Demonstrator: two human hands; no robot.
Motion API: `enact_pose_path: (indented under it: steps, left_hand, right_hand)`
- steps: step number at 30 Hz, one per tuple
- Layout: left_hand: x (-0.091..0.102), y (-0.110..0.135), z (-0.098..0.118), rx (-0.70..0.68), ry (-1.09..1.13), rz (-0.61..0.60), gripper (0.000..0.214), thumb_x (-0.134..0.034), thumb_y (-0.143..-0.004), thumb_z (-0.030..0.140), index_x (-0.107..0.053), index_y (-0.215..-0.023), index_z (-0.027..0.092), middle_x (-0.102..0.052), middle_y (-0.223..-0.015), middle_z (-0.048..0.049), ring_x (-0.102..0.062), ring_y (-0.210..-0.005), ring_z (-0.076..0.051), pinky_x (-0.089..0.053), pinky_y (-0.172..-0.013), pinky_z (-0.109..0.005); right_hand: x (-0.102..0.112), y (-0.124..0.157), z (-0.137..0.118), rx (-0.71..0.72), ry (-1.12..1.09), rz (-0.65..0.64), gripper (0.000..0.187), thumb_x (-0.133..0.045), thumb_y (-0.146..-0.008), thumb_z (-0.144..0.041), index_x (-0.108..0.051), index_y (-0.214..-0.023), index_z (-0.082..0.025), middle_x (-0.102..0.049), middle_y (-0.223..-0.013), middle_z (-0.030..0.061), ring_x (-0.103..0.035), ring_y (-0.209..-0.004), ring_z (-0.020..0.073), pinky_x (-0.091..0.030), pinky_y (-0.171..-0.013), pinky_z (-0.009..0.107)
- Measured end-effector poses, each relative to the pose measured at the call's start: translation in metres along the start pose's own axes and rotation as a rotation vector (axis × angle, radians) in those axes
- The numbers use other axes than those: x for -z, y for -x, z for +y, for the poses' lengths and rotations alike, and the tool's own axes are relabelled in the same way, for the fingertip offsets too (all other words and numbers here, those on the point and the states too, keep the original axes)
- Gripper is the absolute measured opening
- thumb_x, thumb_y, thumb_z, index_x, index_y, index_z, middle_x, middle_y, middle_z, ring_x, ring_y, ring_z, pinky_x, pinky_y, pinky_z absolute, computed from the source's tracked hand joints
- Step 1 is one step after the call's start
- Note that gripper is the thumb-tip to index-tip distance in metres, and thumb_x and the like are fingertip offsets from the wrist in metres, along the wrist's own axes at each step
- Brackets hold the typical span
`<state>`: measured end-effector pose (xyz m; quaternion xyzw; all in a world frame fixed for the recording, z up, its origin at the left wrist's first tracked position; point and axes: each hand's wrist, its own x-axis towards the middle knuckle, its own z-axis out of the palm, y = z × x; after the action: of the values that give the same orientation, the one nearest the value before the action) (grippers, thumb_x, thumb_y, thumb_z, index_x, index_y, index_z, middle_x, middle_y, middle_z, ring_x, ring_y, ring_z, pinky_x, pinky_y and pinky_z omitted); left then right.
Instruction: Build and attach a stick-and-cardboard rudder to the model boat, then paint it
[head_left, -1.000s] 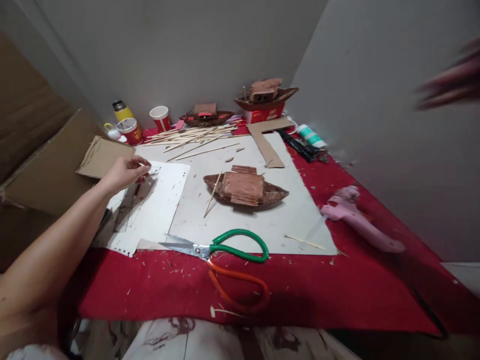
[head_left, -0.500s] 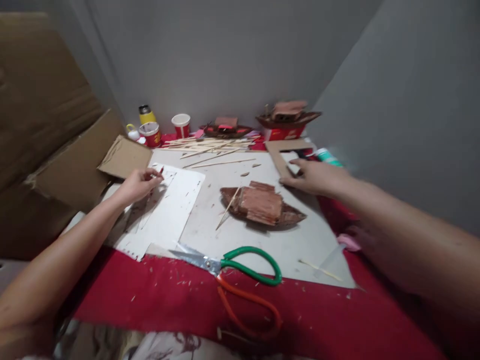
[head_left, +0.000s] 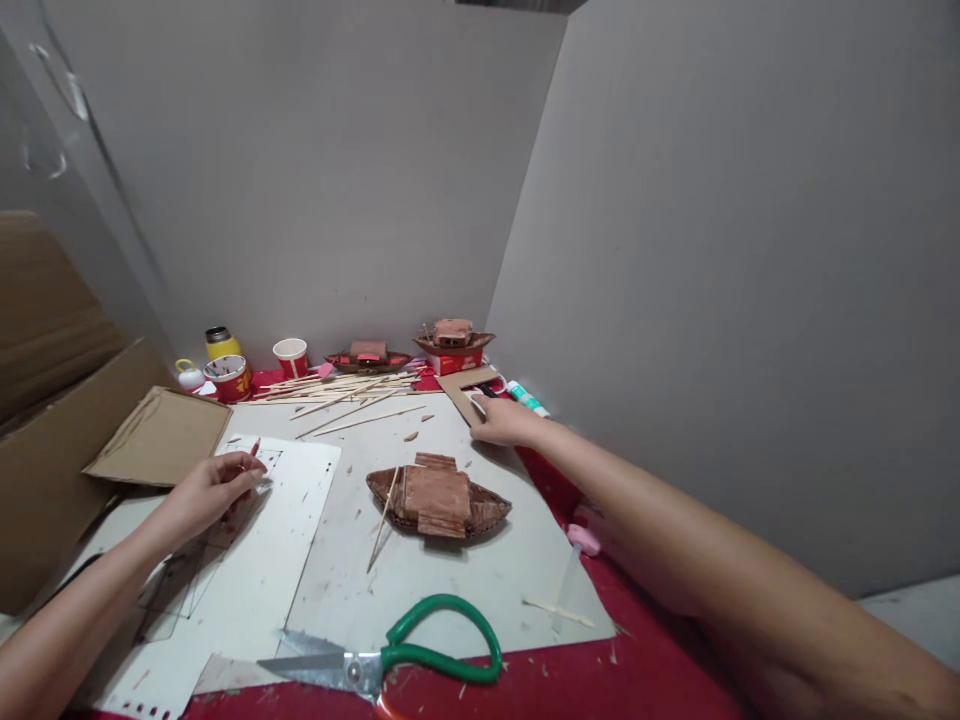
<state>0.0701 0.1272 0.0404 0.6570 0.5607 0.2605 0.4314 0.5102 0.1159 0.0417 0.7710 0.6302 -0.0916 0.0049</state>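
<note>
My left hand (head_left: 217, 490) is over a white sheet of paper (head_left: 292, 540) with ruled pencil lines. Its fingers pinch a slim red pencil-like stick (head_left: 256, 447), mostly hidden by the hand. My right hand (head_left: 501, 420) reaches to the back right, thumb and forefinger closed on the near end of a cut-out cardboard frame (head_left: 457, 395). Between the hands lies a brown model boat (head_left: 439, 500) with a slatted roof, and a thin stick (head_left: 384, 520) leans across its left end. Large scissors (head_left: 442, 650) with green and orange handles lie open in front.
Loose wooden sticks (head_left: 337, 387) lie at the back. Behind them stand two more model boats, one (head_left: 367, 355) low and one (head_left: 454, 340) on a red box, plus paper cups (head_left: 291, 357) and a yellow bottle (head_left: 221, 343). Cardboard (head_left: 161, 435) is at left, a glue gun (head_left: 583, 540) at right.
The view has tilted up and turned right, so everything sits lower and farther left. Both hands stay at about the same places on the paper and cardboard frame.
</note>
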Motion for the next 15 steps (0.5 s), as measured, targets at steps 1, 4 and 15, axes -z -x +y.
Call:
enact_pose_path:
  steps: [1, 4, 15]
  left_hand:
    - [0.001, 0.000, 0.000, 0.003, -0.008, -0.007, 0.048, -0.070, -0.063, 0.059, -0.063, -0.085, 0.017, -0.045, -0.050, 0.0060, -0.040, -0.044, -0.012, -0.038, -0.041, -0.023]
    - [0.002, 0.000, 0.002, 0.015, -0.037, -0.013, 0.049, -0.069, -0.064, 0.060, -0.063, -0.087, 0.017, -0.046, -0.051, 0.0055, -0.041, -0.045, -0.012, -0.037, -0.041, -0.023]
    - [-0.004, 0.005, 0.012, 0.000, -0.050, -0.055, 0.045, -0.066, -0.069, 0.057, -0.063, -0.089, 0.017, -0.049, -0.051, 0.0058, -0.043, -0.042, -0.012, -0.035, -0.039, -0.022]
  right_hand:
    - [0.001, 0.000, 0.002, -0.004, -0.020, 0.001, 0.035, -0.059, -0.094, -0.034, -0.056, -0.125, -0.017, -0.059, -0.125, 0.0097, -0.062, -0.105, 0.0228, -0.053, -0.088, 0.044]
    - [0.004, 0.000, 0.007, -0.013, -0.105, 0.015, 0.035, -0.059, -0.094, -0.034, -0.056, -0.125, -0.017, -0.058, -0.126, 0.0098, -0.061, -0.106, 0.0231, -0.053, -0.088, 0.045]
    - [0.008, 0.014, 0.022, -0.210, -0.714, 0.011, 0.029, -0.058, -0.095, -0.034, -0.059, -0.117, -0.015, -0.065, -0.106, 0.0064, -0.065, -0.084, 0.0162, -0.057, -0.071, 0.033]
